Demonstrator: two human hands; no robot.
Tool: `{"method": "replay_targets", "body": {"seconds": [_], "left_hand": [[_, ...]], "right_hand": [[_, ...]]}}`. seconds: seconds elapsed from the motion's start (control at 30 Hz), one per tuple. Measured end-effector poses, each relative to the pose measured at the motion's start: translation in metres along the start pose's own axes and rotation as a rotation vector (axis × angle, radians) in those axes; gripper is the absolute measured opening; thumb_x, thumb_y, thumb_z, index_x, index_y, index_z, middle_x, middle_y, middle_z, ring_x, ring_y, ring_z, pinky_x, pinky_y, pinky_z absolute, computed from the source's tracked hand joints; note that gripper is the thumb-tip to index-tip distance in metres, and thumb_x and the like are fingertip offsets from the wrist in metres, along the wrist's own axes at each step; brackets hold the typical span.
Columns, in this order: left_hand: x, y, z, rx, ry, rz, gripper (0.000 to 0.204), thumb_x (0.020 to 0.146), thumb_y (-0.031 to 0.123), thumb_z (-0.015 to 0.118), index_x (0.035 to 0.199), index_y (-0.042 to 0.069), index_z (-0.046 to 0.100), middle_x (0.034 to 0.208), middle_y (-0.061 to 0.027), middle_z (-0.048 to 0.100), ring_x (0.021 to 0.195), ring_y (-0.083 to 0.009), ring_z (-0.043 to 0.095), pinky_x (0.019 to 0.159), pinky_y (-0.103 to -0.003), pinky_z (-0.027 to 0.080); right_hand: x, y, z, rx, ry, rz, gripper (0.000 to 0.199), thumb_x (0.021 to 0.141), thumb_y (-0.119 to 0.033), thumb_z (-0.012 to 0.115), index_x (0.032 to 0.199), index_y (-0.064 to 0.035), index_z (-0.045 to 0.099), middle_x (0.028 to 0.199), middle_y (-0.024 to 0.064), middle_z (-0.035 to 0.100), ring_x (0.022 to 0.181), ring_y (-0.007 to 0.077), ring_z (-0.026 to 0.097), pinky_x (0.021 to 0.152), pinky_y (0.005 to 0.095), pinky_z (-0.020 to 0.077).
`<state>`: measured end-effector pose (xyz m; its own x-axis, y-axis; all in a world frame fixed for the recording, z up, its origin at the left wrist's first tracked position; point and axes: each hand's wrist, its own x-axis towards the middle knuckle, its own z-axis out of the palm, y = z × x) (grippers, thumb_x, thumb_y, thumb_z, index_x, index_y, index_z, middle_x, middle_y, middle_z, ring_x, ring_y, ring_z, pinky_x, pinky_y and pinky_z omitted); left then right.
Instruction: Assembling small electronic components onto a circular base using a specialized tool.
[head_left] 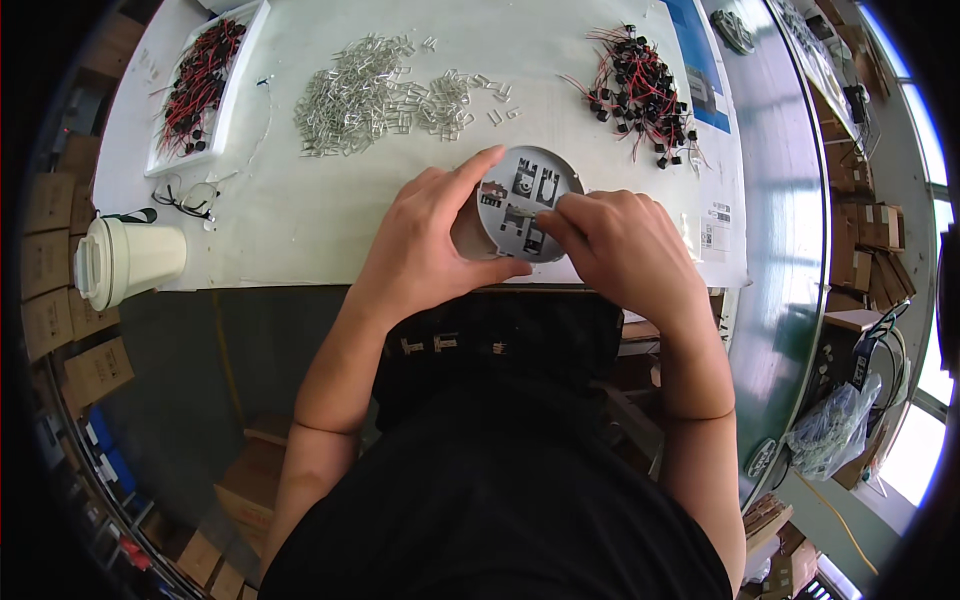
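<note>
White table point(290, 225) | printed marks point(708, 237) | left hand point(425, 225), right hand point(630, 240) on grey disc point(530, 199)

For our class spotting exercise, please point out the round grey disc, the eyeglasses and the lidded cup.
Round grey disc point(531, 201), head view: flat face, near middle.
Eyeglasses point(199, 199), head view: one lens.
Lidded cup point(148, 253), head view: side of its body.

Grey disc point(548, 212), silvery clips point(350, 95), red-black wires point(640, 90)

Black clothing point(490, 480) with small pale markings point(445, 343) leaves both forearms point(345, 368) bare.
</note>
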<state>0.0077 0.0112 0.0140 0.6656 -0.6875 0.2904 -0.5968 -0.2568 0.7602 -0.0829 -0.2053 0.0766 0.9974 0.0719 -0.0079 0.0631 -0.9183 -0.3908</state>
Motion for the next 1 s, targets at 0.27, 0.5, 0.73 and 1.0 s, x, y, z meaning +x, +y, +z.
{"method": "replay_targets", "body": {"seconds": [0.27,0.5,0.73,1.0], "left_hand": [[-0.0008,-0.0071,0.0088,-0.059,0.075,0.007,0.106,0.057,0.024,0.105,0.152,0.01,0.061,0.103,-0.0079,0.07,0.091,-0.0222,0.064,0.086,-0.037,0.056],[-0.0016,-0.0054,0.0059,-0.04,0.054,-0.018,0.103,0.06,0.033,0.103,0.15,0.009,0.061,0.106,-0.0121,0.075,0.095,-0.031,0.07,0.092,-0.044,0.056],[-0.0018,-0.0059,0.0068,-0.028,0.055,-0.003,0.104,0.06,0.034,0.103,0.15,0.009,0.061,0.106,-0.0121,0.075,0.095,-0.0308,0.07,0.092,-0.044,0.056],[-0.002,-0.0072,0.0093,-0.044,0.071,0.003,0.105,0.059,0.034,0.104,0.151,0.009,0.06,0.104,-0.0112,0.075,0.095,-0.0305,0.07,0.092,-0.044,0.056]], "right_hand": [[0.0062,-0.0055,0.0083,-0.101,0.035,0.004,0.034,0.101,-0.029,0.07,0.077,-0.0058,0.069,0.067,0.0159,0.067,0.062,0.0389,0.067,0.058,0.049,0.0533],[0.0054,-0.0051,0.0087,-0.077,0.051,-0.019,0.033,0.102,-0.029,0.069,0.077,-0.0063,0.07,0.068,0.0152,0.067,0.063,0.0388,0.068,0.058,0.0489,0.0532],[0.0053,-0.0069,0.0098,-0.016,0.029,0.015,0.033,0.101,-0.027,0.07,0.077,-0.0041,0.067,0.07,0.0172,0.065,0.066,0.042,0.065,0.06,0.0511,0.05],[0.0045,-0.0067,0.0082,-0.051,0.024,0.035,0.034,0.102,-0.029,0.069,0.078,-0.0048,0.069,0.068,0.0174,0.066,0.065,0.042,0.066,0.059,0.0514,0.0514]]}}
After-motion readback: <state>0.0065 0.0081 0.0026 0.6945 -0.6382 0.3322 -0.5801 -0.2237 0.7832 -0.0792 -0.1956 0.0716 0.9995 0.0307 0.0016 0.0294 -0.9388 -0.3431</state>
